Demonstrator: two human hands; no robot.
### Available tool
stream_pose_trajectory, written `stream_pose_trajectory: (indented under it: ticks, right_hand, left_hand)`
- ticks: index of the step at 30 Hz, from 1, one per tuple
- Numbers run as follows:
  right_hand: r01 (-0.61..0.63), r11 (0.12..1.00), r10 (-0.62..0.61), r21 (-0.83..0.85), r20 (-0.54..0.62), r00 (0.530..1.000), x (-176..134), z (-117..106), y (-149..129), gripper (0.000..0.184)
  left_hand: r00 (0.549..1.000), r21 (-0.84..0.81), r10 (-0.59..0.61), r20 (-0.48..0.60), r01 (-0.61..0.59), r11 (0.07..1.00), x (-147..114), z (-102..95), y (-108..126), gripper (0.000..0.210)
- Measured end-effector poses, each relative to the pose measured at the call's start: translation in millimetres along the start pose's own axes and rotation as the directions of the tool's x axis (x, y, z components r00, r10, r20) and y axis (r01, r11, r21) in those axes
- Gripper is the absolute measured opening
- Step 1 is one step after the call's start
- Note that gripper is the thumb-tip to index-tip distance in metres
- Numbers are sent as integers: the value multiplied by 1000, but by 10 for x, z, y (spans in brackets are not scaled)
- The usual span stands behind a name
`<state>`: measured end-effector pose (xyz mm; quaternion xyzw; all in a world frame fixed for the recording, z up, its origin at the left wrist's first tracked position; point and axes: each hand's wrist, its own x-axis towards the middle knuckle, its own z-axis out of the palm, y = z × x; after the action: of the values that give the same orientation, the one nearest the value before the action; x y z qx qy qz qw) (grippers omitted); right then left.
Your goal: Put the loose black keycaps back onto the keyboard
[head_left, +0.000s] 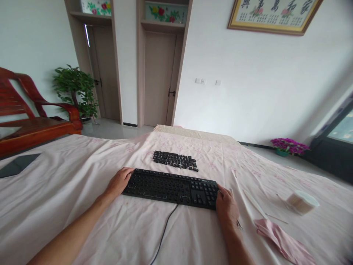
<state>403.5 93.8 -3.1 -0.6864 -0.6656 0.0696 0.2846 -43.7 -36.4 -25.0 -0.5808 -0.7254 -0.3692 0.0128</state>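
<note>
Left hand (118, 181) + right hand (227, 206) clamped on opposite ends of keyboard (165, 187) | loose keycaps (173, 159) just beyond | careless forward shove could scatter 'em, tbh

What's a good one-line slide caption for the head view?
Left hand and right hand hold a black keyboard at its ends, loose keycaps lying beyond it on a pale cloth.
</note>
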Motion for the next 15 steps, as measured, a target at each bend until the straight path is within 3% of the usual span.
stream_pose_trajectory:
  ticks: [4, 8, 11, 15]
  right_hand:
    - [7, 998, -8, -58, -8, 1000, -3, -37, 6, 45]
    - [156, 975, -178, -159, -134, 975, -1, -75, -96, 42]
    - [301, 945, -317, -126, -133, 939, -21, -31, -449, 36]
    - [519, 855, -519, 2, 44, 854, -69, 216, -1248, 29]
  left_hand:
    - [1000, -6, -8, 30, 8, 1000, -4, -1, -6, 40]
    - [999, -30, -8, 33, 9, 1000, 10, 37, -112, 42]
    - [999, -77, 3, 52, 1, 997, 18, 56, -179, 47]
    - [996, -147, -14, 84, 26, 989, 27, 38, -186, 48]
